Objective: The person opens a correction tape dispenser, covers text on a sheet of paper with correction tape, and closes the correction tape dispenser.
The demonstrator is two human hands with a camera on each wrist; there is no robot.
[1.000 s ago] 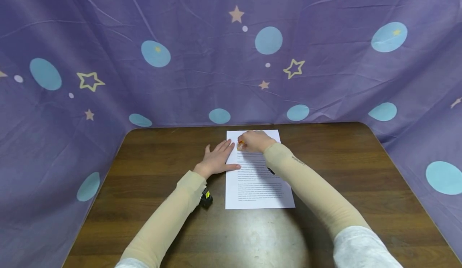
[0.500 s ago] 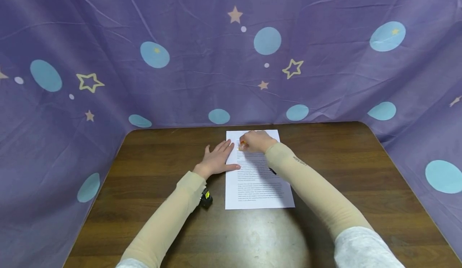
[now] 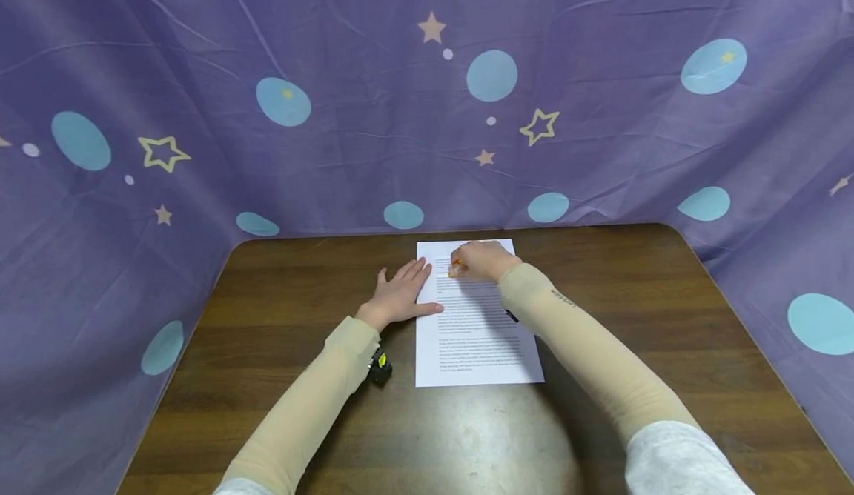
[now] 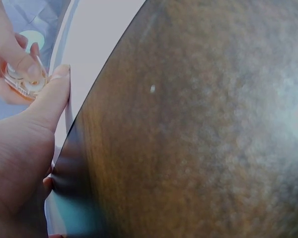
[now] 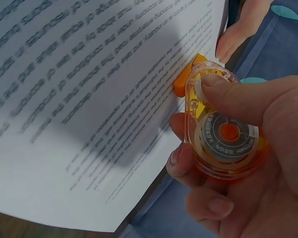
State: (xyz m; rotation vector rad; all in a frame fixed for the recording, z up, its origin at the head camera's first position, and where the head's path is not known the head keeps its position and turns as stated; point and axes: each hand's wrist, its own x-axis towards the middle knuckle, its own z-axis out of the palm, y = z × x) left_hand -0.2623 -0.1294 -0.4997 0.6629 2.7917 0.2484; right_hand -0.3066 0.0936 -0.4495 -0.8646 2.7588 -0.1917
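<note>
**A tape dispenser [image 5: 228, 131] held to the top of a printed sheet [image 3: 477, 358]**

Closest in, pale grey sleeves [image 3: 680, 459] show at the bottom edge of the head view, one at lower left, one at lower right. From them beige arm covers [image 3: 300, 399] run up toward the centre, the right one marked with small dark lettering. A small black device [image 3: 380, 369] with a yellow-green patch sits by the left wrist.

A little farther up, the white sheet lies on the dark wood desk [image 3: 300, 280], filled with lines of print too small for me to read. The left hand [image 3: 396, 297] is laid out flat, its fingers spread and straight, with the thumb and nearest fingertips on the sheet's left margin.

The right hand [image 3: 492, 259] is over the upper part of the sheet, just beside the other one. It grips the tape dispenser, thumb pressed on the clear casing and fingers curled underneath. The right wrist view shows me a grey round label with an orange centre, and an orange end at the printed lines; whether that end touches the paper I can't tell.

Beyond the desk's far edge hangs a purple curtain [image 3: 360, 72], scattered with blue ovals [image 3: 491, 75] and stars [image 3: 431, 28].
</note>
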